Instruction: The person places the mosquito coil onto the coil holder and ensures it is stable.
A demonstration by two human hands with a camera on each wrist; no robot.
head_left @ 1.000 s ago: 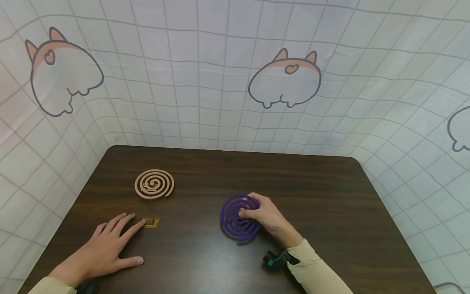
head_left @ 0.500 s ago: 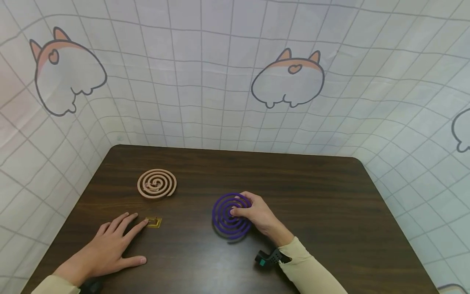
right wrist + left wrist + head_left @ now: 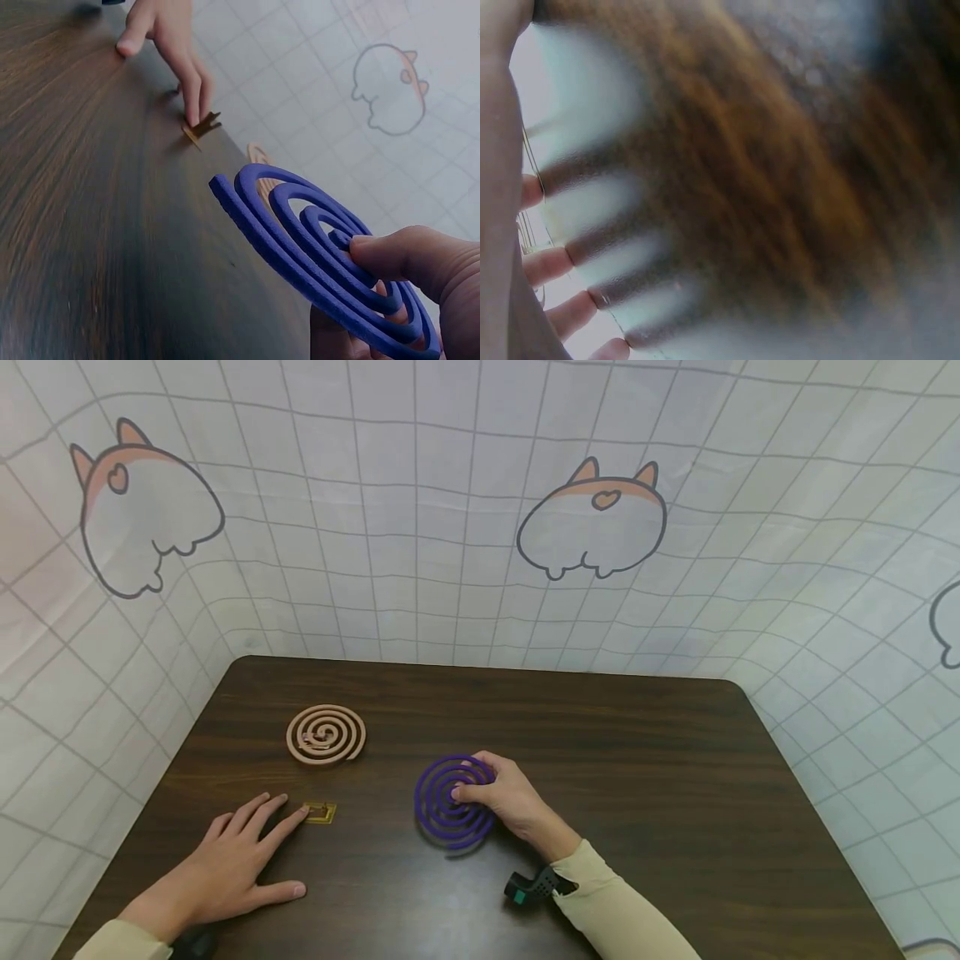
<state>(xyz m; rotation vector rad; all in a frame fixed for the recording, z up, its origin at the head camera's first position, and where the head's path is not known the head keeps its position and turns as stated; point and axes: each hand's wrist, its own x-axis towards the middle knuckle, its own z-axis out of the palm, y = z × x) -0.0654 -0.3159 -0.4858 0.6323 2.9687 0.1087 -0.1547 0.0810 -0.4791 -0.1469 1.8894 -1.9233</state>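
My right hand (image 3: 510,802) pinches a purple mosquito coil (image 3: 427,814) a little above the table, with the thumb on its centre and the other fingers behind it. In the right wrist view the coil (image 3: 274,240) is tilted, its outer tip pointing toward the small gold metal stand (image 3: 202,129). My left hand (image 3: 228,864) lies on the table with fingers spread. Its index fingertip touches the edge of the gold stand (image 3: 330,814), which has an upright prong. Only fingertips (image 3: 549,265) of the left hand show in the left wrist view, which is mostly blurred tabletop.
A tan mosquito coil (image 3: 354,737) lies flat on the dark wood table (image 3: 600,735), behind the stand. White grid-patterned curtain (image 3: 442,527) with cartoon animal drawings surrounds the table at the back and sides. Each wrist wears a black strap.
My right hand has moved left with the purple coil, closer to the stand. The left hand keeps its place at the stand; the whole view has shifted slightly.
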